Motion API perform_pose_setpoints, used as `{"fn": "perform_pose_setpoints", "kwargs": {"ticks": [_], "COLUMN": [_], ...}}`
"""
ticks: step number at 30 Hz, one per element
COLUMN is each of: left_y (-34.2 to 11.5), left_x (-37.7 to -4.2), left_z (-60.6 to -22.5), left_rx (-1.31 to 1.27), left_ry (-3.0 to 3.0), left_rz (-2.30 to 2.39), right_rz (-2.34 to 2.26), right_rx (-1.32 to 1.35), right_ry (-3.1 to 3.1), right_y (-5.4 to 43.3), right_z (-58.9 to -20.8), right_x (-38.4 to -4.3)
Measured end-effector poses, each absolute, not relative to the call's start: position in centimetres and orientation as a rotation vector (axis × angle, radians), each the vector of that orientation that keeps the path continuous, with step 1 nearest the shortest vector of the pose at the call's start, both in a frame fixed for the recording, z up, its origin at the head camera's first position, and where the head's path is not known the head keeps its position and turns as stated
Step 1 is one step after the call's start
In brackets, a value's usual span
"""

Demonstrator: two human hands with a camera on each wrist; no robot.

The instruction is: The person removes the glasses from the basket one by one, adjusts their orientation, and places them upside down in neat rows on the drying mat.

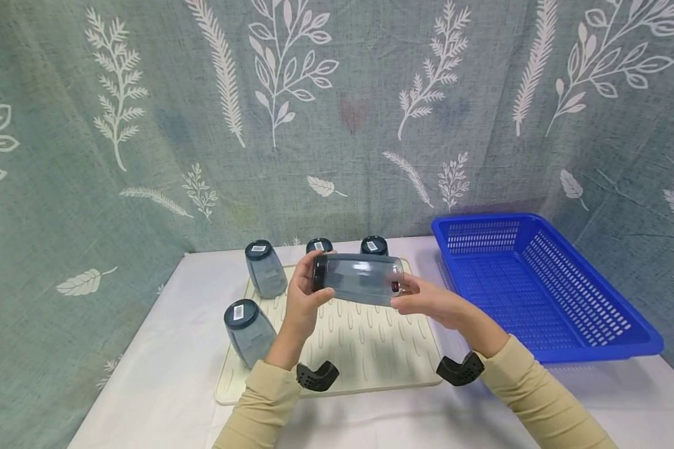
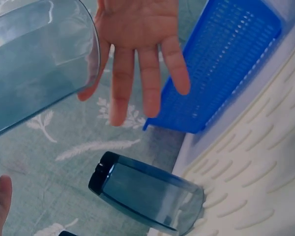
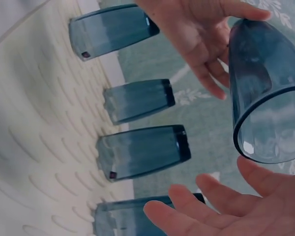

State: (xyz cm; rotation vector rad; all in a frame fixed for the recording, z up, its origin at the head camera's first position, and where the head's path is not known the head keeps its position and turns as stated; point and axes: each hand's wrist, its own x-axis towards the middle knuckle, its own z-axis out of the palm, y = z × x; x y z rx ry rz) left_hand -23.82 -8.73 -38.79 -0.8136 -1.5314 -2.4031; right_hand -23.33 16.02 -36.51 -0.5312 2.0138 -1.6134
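Observation:
A blue-tinted drinking glass (image 1: 359, 277) lies sideways in the air above a cream ridged mat (image 1: 342, 368). My left hand (image 1: 302, 302) grips its dark base end, thumb in front and fingers behind. At the rim, my right hand (image 1: 435, 304) pinches the glass between thumb and index finger; its other fingers are spread straight in the left wrist view. Upside down on the mat stand several similar glasses: one at front left (image 1: 253, 337), another behind it (image 1: 268, 274), and two at the back, a middle one (image 1: 319, 244) and a right one (image 1: 374, 245), partly hidden by the held glass.
A blue perforated plastic basket (image 1: 612, 340) stands on the white-covered table (image 1: 163, 349), right of the mat. Behind the table hangs a grey-green leaf-patterned cloth (image 1: 342, 168), which also runs along the sides.

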Motion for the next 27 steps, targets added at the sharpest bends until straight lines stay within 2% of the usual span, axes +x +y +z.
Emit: {"fn": "perform_pose_setpoints", "kwargs": {"ticks": [13, 27], "left_y": [-9.0, -9.8], "left_x": [-23.5, -23.2], "left_z": [-38.0, -38.2], "left_rx": [-0.867, -0.608], "left_ry": [-1.515, -1.914], "left_rz": [-2.364, -2.260], "right_rz": [-1.442, -1.300], "right_rx": [-0.514, -0.492], "right_ry": [2.071, 2.320], "right_y": [15.5, 16.5], "right_z": [-37.1, -36.3], "right_x": [-23.3, -23.3]}}
